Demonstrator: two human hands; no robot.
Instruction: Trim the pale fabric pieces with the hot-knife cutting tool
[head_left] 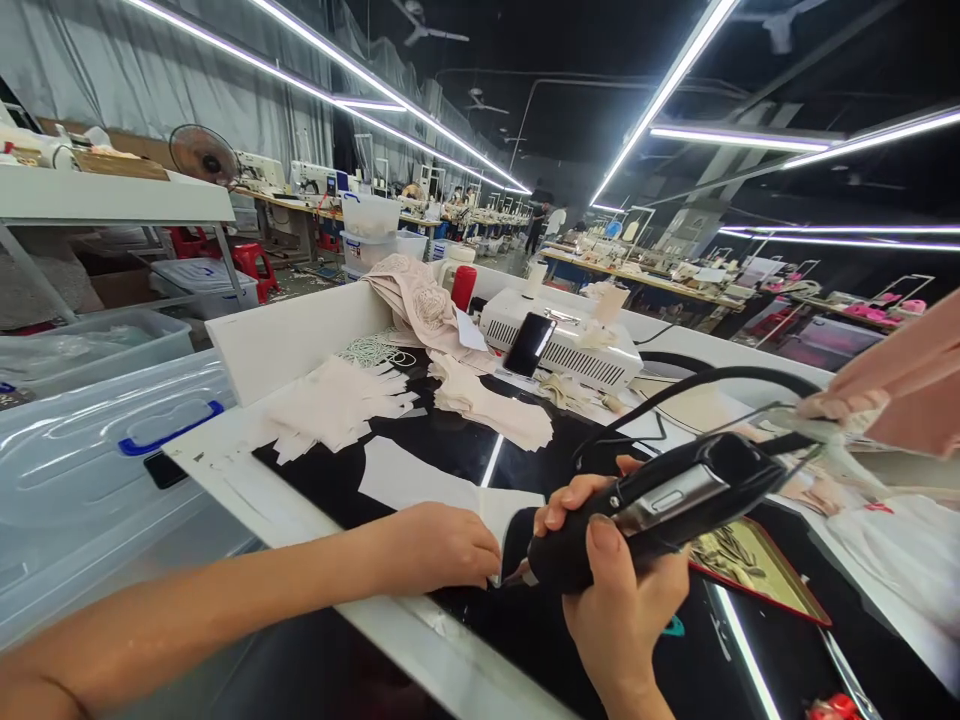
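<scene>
My right hand is wrapped around a thick black corded hand tool with a silver lever along its side. The tool's narrow tip points left and down, close to the fingers of my left hand. Those fingers are pressed together at the near end of a curved white cut piece, which lies on the shiny black tabletop. Whether they pinch its edge or only press on it is partly hidden. Behind it lie a pile of pale cut pieces and a cream stack.
A white vented box stands at the back with a phone leaning on it. To the right are a shallow tray of small strips and hanging pink fabric. Clear plastic bins stand left of the table.
</scene>
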